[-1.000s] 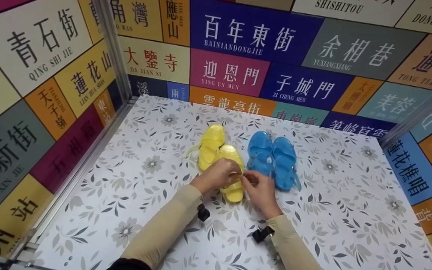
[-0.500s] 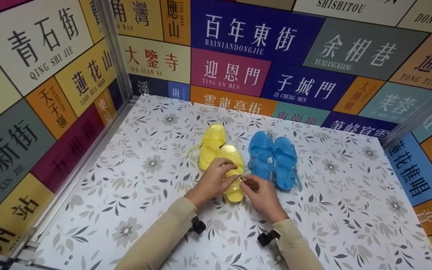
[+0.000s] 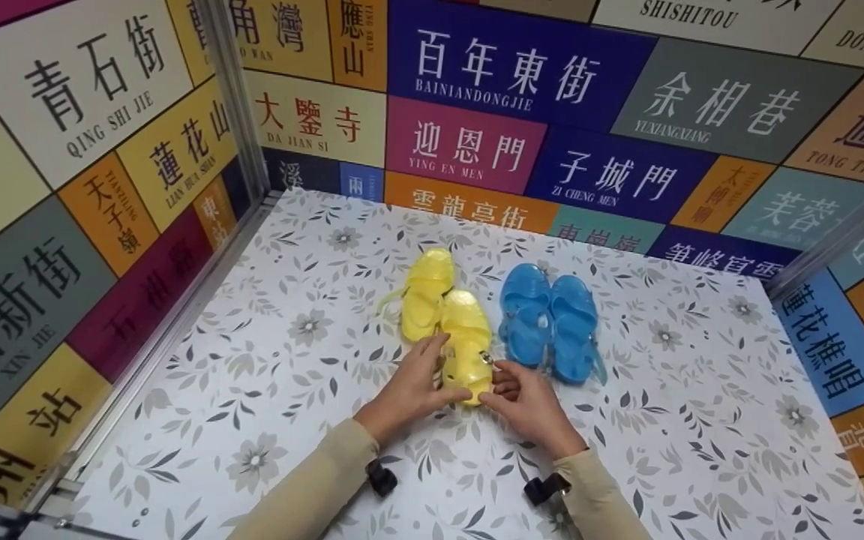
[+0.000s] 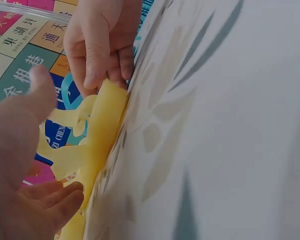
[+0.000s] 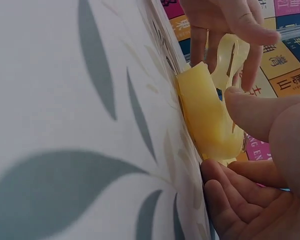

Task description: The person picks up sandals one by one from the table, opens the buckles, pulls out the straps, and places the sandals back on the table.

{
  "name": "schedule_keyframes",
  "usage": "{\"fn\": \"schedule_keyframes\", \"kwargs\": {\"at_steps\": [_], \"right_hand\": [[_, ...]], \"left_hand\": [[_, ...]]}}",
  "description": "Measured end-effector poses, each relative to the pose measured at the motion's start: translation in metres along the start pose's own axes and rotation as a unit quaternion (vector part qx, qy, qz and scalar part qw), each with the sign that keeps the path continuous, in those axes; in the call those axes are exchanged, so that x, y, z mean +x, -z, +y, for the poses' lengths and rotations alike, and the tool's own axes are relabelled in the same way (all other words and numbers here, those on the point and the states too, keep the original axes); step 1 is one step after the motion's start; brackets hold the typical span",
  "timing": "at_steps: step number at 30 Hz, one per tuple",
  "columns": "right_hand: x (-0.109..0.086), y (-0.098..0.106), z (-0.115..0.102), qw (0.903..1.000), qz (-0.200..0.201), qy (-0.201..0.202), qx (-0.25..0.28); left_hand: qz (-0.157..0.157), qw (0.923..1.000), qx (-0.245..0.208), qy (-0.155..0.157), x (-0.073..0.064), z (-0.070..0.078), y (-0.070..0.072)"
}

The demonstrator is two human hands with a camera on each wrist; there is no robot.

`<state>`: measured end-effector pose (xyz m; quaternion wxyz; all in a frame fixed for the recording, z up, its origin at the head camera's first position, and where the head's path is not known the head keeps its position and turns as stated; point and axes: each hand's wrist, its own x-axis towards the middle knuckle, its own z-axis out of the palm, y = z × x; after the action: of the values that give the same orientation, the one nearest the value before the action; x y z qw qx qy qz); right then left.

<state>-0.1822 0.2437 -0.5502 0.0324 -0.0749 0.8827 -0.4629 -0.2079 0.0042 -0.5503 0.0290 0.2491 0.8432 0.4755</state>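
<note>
Fingers [image 4: 62,206] of left hand [image 3: 408,388] straight | right hand [image 3: 529,409]: grip unclear | nearer yellow sandal [image 3: 468,351]: partly hidden

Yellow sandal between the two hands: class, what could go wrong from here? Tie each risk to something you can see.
The small buckle on the nearer yellow sandal might slip open; it is too small to tell whether it is fully fastened. A forward push could shift the other yellow sandal, which lies right beside it. The right hand, close to the blue sandals, might nudge one out of place.
</note>
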Motion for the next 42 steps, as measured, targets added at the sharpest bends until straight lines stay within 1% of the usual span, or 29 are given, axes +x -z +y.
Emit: {"fn": "schedule_keyframes", "kwargs": {"at_steps": [2, 5, 7, 10, 14, 15, 20, 23, 25, 27, 30, 32, 35, 39, 42], "right_hand": [[-0.001, -0.001, 0.0, 1.0, -0.001, 0.008, -0.001], [-0.002, -0.003, -0.001, 0.9998, -0.004, 0.017, -0.007], [-0.003, -0.004, -0.001, 0.9997, -0.003, 0.022, -0.009], [-0.004, -0.006, -0.002, 0.9997, -0.002, 0.023, -0.01], [-0.007, -0.009, -0.003, 0.9997, 0.003, 0.022, -0.009], [-0.007, -0.009, -0.003, 0.9997, 0.007, 0.021, -0.007], [-0.006, -0.012, -0.006, 0.9986, 0.041, 0.034, -0.003], [-0.003, -0.012, -0.008, 0.9972, 0.061, 0.043, -0.006], [-0.001, -0.013, -0.01, 0.9965, 0.071, 0.042, -0.011], [0.002, -0.013, -0.013, 0.9959, 0.083, 0.034, -0.015], [0.01, -0.012, -0.018, 0.9946, 0.099, 0.022, -0.022], [0.015, -0.013, -0.022, 0.9934, 0.111, 0.013, -0.027], [0.024, -0.014, -0.026, 0.9912, 0.128, 0.0, -0.033], [0.036, -0.019, -0.028, 0.9878, 0.152, 0.003, -0.037], [0.046, -0.024, -0.027, 0.9862, 0.161, 0.006, -0.04]], "left_hand": [[-0.003, 0.9994, -0.028, 0.018, -0.001, -0.001, -0.003], [-0.001, 0.9973, -0.065, 0.035, -0.001, -0.002, -0.007], [0.002, 0.9963, -0.077, 0.039, 0.001, -0.001, -0.01], [0.01, 0.9974, -0.061, 0.035, 0.003, 0.0, -0.014], [0.022, 0.9991, -0.011, 0.033, 0.003, 0.005, -0.018], [0.025, 0.9992, -0.005, 0.032, 0.003, 0.006, -0.018], [0.043, 0.9988, 0.016, 0.016, 0.007, 0.012, -0.02], [0.055, 0.9983, 0.019, 0.008, 0.011, 0.014, -0.02], [0.063, 0.9976, 0.03, -0.002, 0.015, 0.014, -0.021], [0.07, 0.9968, 0.035, -0.015, 0.019, 0.014, -0.021], [0.081, 0.9945, 0.052, -0.042, 0.028, 0.014, -0.02], [0.087, 0.9933, 0.053, -0.054, 0.035, 0.015, -0.02], [0.092, 0.9926, 0.059, -0.053, 0.046, 0.015, -0.021], [0.104, 0.9911, 0.073, -0.039, 0.062, 0.015, -0.022], [0.111, 0.9904, 0.077, -0.031, 0.07, 0.014, -0.024]]}}
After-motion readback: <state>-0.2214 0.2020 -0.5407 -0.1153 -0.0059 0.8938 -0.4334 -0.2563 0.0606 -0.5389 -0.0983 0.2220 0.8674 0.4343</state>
